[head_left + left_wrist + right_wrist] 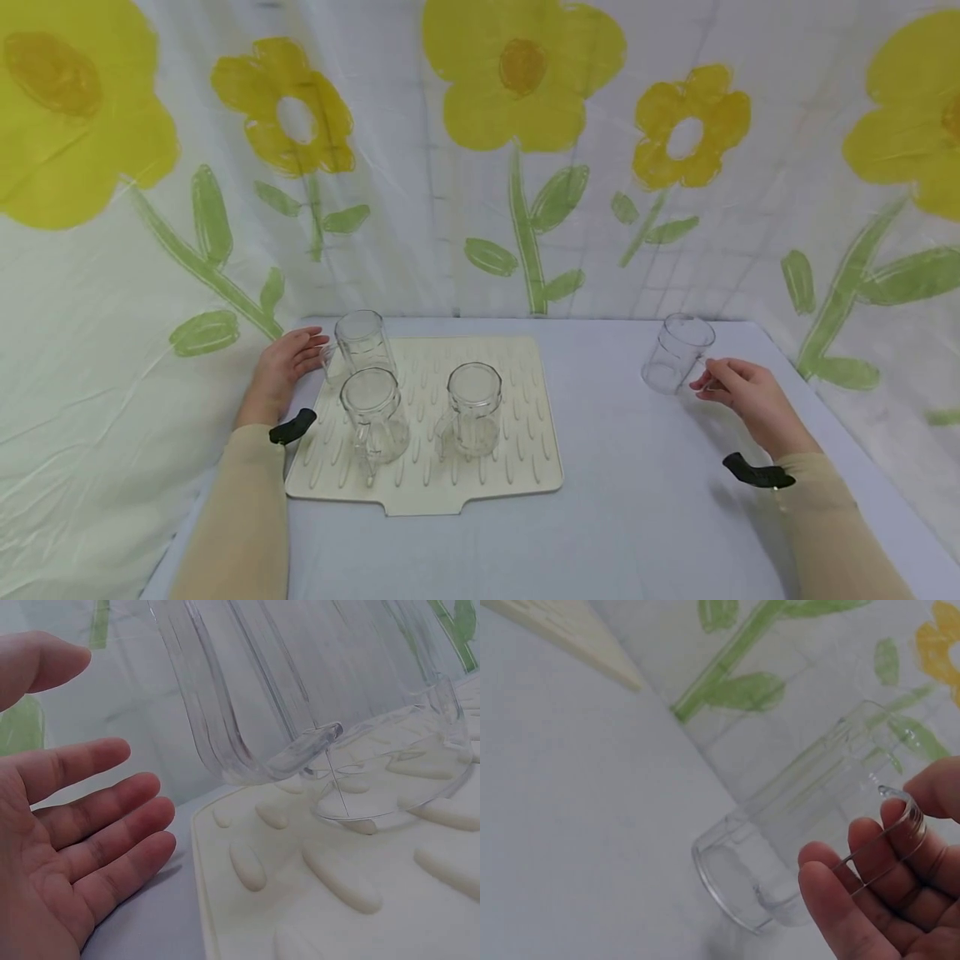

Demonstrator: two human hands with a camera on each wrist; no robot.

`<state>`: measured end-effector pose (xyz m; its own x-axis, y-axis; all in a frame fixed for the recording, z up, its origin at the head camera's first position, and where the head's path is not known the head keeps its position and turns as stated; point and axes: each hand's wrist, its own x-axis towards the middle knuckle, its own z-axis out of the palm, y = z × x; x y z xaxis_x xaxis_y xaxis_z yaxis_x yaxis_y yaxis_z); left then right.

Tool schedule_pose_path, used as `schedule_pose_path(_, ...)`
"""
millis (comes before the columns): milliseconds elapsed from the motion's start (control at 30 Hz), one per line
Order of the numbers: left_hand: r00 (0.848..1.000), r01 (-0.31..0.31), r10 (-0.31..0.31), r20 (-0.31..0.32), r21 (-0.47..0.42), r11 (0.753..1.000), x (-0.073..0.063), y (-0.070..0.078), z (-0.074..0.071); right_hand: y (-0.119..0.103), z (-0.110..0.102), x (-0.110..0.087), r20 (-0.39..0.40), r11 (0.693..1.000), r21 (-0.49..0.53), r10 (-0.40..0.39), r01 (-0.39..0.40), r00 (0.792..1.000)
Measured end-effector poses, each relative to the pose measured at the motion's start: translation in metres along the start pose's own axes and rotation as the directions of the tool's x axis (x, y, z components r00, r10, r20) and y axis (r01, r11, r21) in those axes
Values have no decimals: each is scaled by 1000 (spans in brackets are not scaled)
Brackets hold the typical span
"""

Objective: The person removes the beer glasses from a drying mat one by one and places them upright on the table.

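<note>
My right hand [738, 390] grips the handle of a clear glass mug [670, 358] at the far right of the table. In the right wrist view, curled fingers [870, 847] pass through that handle; whether the mug's base touches the table I cannot tell. My left hand [283, 367] is beside another clear mug [363, 342] at the back left of a cream draining mat [525, 467]. In the left wrist view its fingers [112, 870] are extended and spread, apart from the mug's handle [232, 742]. This mug stands upright on the ridged mat.
Two more clear mugs stand on the mat: one front left [384, 433], one nearer the middle [476, 417], their handles toward the front left. A white cloth covers the table [615, 500]. Behind it hangs a flower-patterned curtain [390, 267].
</note>
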<state>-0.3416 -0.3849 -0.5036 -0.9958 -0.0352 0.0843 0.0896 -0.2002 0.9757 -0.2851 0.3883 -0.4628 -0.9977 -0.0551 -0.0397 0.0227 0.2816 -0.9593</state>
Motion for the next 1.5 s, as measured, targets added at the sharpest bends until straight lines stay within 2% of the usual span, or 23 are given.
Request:
schedule_pose_path(167,1000,-3,3,11,9,1000,2,0,0,-1,-2,-2,2,1000,-6,-2,2,1000)
schedule_pose_path(267,1000,-4,4,10,13,1000,1,0,0,-4,-3,-2,-10,995,-101,-17,16,1000)
schedule_pose_path(333,1000,-6,6,10,13,1000,1,-1,0,-9,-4,-3,-43,976,-219,-22,12,999)
schedule_pose_path(400,1000,-7,7,8,18,1000,1,-1,0,-16,-7,-5,-99,938,-347,-35,-2,994)
schedule_pose_path(467,1000,-9,9,8,24,1000,1,-1,0,-23,-9,-8,-175,903,-428,-53,-27,983)
schedule_pose_path(500,1000,-10,10,8,23,1000,1,0,1,-26,-10,-10,-214,891,-452,-66,-39,974)
schedule_pose_path(567,1000,-10,10,7,27,1000,1,0,2,-32,-11,-13,-294,886,-462,-106,-44,950)
schedule_pose_path(700,1000,-13,13,10,37,999,0,1,4,-46,-5,-16,-422,882,-470,-191,-34,886)
schedule_pose_path(800,1000,-12,12,2,44,999,0,2,4,-63,9,-13,-477,882,-471,-271,17,836)
schedule_pose_path(867,1000,-10,10,-3,48,999,-1,1,3,-78,22,-11,-483,880,-469,-328,77,812)
schedule_pose_path(933,1000,-4,5,-11,53,999,-2,1,2,-94,36,-8,-450,876,-463,-366,138,814)
schedule_pose_path(1100,1000,10,-9,-21,45,999,-4,-2,1,-135,73,-3,-259,864,-410,-417,292,871)
schedule_pose_path(1167,1000,17,-16,-22,38,999,-4,-3,0,-150,89,-1,-184,862,-366,-436,351,881)
schedule_pose_path(1300,999,25,-24,-25,39,999,-3,-3,1,-171,121,3,-61,853,-284,-471,437,880)
schedule_pose_path(1500,999,21,-19,-27,59,998,-1,-1,1,-180,166,14,93,845,-208,-484,493,870)
